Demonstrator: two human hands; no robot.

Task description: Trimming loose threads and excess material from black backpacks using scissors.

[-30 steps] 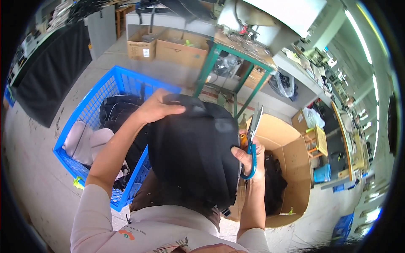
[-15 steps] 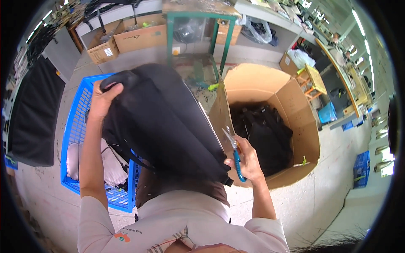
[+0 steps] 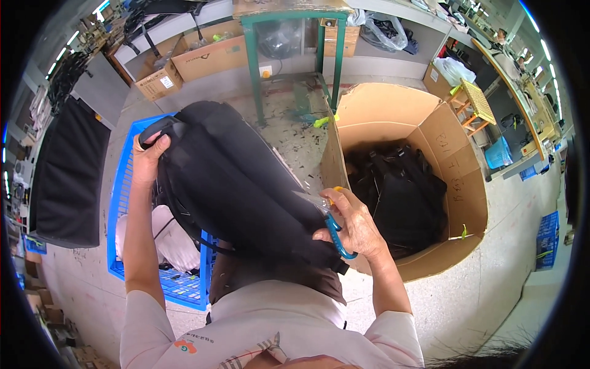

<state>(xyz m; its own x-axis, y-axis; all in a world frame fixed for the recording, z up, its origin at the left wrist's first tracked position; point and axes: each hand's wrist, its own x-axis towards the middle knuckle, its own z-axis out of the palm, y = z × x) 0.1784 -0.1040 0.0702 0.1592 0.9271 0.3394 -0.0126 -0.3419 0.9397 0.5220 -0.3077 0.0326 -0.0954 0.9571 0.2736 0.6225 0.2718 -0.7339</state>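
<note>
Backpack [image 3: 239, 184], black and bulky, is held up in front of us between both hands, tilted so its top end points up-left over the blue plastic crate [image 3: 123, 203] and its lower end reaches toward our lap. Our left hand [image 3: 149, 161] is closed on the top end, fingers curled over the grab handle there. Our right hand [image 3: 353, 226] presses against the lower right edge of the bag while gripping blue-handled scissors [image 3: 329, 222], their blades lying against the fabric. Just right of the bag sits a large open cardboard box [image 3: 455, 184] with more black bags [image 3: 399, 190] piled inside. Beyond stands a green metal table frame [image 3: 253, 67] on the concrete floor [image 3: 491, 307].
</note>
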